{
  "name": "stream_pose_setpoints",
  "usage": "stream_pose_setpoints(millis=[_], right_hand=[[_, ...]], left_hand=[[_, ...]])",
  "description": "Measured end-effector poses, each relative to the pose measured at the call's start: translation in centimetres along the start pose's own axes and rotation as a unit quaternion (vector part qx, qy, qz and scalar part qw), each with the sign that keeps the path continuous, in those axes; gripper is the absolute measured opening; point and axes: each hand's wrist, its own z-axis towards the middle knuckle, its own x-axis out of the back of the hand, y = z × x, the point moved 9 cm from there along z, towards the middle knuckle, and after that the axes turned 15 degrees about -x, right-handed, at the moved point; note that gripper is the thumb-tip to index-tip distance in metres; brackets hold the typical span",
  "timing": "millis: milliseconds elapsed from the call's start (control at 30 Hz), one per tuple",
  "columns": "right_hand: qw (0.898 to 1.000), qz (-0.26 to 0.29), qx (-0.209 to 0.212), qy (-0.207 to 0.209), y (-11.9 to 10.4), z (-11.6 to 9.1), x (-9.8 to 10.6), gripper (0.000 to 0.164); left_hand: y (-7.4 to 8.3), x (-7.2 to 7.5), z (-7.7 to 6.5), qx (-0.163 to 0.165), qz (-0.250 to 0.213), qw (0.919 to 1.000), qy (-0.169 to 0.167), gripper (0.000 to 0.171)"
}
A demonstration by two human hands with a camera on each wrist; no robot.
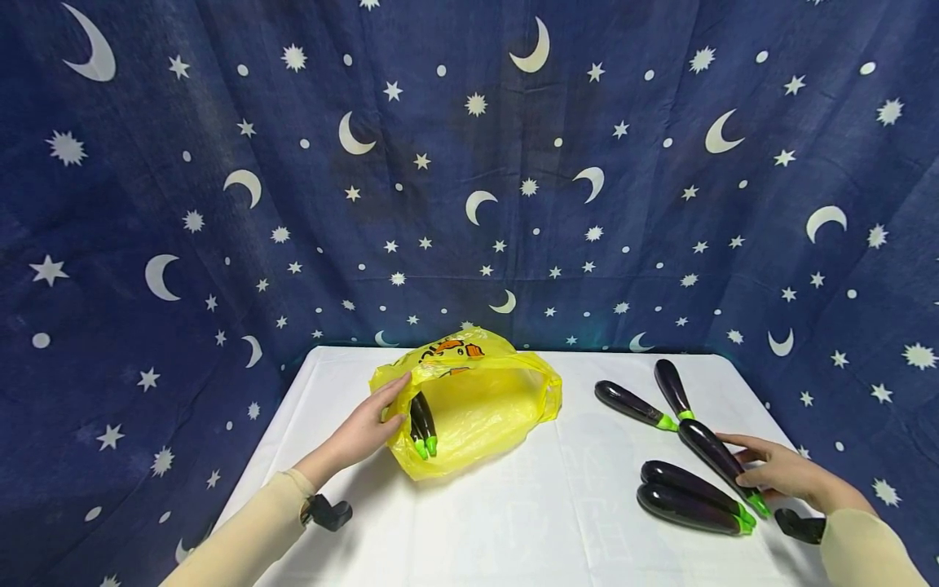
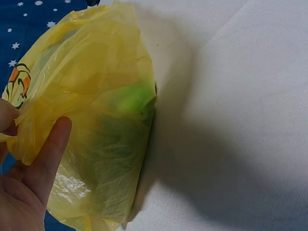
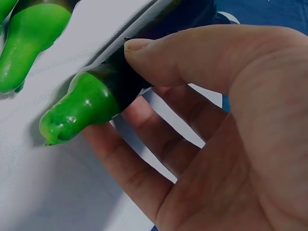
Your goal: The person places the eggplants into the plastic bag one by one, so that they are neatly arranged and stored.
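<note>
My left hand (image 1: pixel 369 432) pinches the left edge of the mouth of a yellow plastic bag (image 1: pixel 484 408). In the left wrist view the thumb and fingers hold its crumpled film (image 2: pixel 96 62). Two eggplants (image 1: pixel 423 416) with green stems lie inside the bag's left part. On the right, my right hand (image 1: pixel 785 473) grips a dark eggplant (image 1: pixel 707 448) near its green stem end (image 3: pixel 84 103), thumb on top and fingers beneath. Just left of it, a pair of eggplants (image 1: pixel 689 507) lies side by side on the table.
Two more eggplants, one angled (image 1: pixel 631 403) and one steeper (image 1: pixel 671 387), lie farther back on the right. Everything rests on a white-covered table (image 1: pixel 572 505). A dark blue curtain (image 1: pixel 469 179) with moons and stars hangs behind and at both sides.
</note>
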Motion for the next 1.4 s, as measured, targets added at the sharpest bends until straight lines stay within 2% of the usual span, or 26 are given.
stream_pose_setpoints(millis=[300, 567, 700, 833, 1400], right_hand=[[1.000, 0.004, 0.017, -0.001, -0.3, -1.0, 0.8, 0.078], [0.999, 0.003, 0.032, 0.040, -1.7, -1.7, 1.8, 0.086], [0.998, 0.014, 0.041, 0.045, -2.3, -1.8, 2.2, 0.089], [0.997, 0.036, 0.054, 0.038, -3.0, -1.8, 2.1, 0.090], [0.993, 0.062, 0.081, 0.056, -6.2, -1.4, 1.3, 0.093]], left_hand=[[0.0, 0.0, 0.0, -0.005, 0.000, 1.0000, 0.004, 0.069], [0.2, 0.0, 0.0, -0.004, -0.001, 1.0000, 0.004, 0.069], [0.3, -0.1, 0.0, -0.004, -0.002, 1.0000, 0.004, 0.069], [0.3, 0.0, 0.0, -0.002, 0.000, 1.0000, 0.005, 0.069], [0.5, 0.0, 0.1, -0.013, 0.004, 0.9999, 0.007, 0.069]])
